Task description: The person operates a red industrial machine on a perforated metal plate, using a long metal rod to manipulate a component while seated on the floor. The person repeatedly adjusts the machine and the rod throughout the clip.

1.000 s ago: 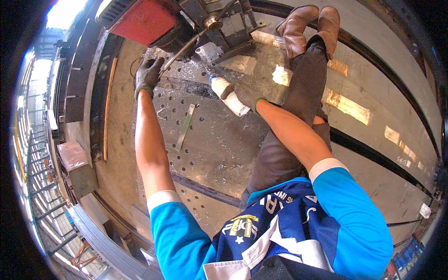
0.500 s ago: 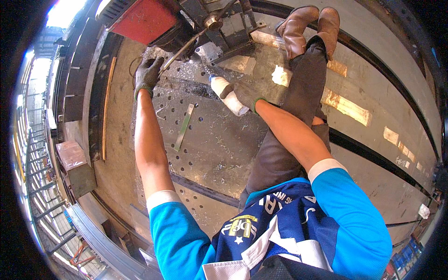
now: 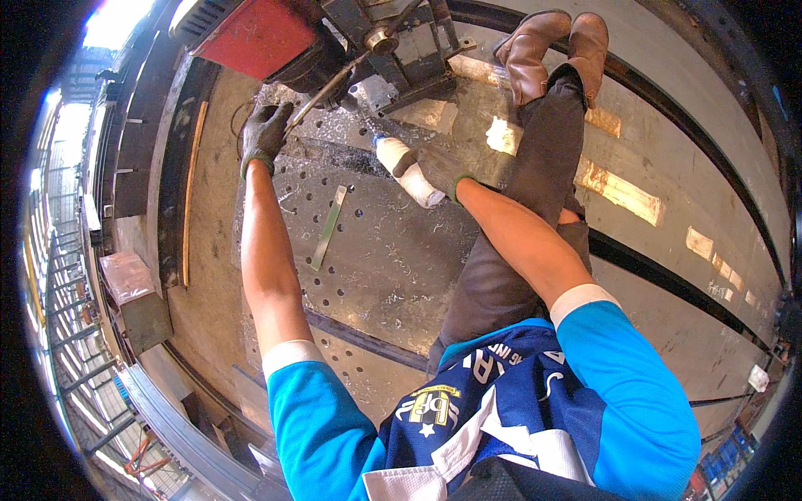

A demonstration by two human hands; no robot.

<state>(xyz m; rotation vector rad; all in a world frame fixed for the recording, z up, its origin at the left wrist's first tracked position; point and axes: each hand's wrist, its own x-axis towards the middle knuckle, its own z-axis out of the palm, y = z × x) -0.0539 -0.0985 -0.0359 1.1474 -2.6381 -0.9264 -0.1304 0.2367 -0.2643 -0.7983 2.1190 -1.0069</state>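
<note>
Dark knit fabric with a green cuff covers the left hand point(image 3: 266, 134), whose fingers are curled around the thin steel lever handle point(image 3: 322, 88) that slants up toward the machine. The right hand point(image 3: 434, 171), gloved the same way, is closed about a white plastic squeeze bottle point(image 3: 407, 167) with a small blue tip; the bottle lies tilted, its nozzle end aimed up and left at the spot under the drill head.

Both hands are held over a broad grey steel plate point(image 3: 376, 250) pierced with rows of round holes and strewn with bright metal shavings, thickest near the bottle's tip. A narrow flat steel strip point(image 3: 328, 227) lies loose on the plate, between the two forearms and well apart from either hand.

At the far edge of the plate stands the dark magnetic drill with a red housing point(image 3: 267, 37); its base block point(image 3: 409, 63) is just beyond the bottle. The person sits on the steel with one leg in dark trousers stretched out to the right, ending in brown leather boots point(image 3: 555, 46) beside the drill. The sleeves are bright blue with white cuffs.
</note>
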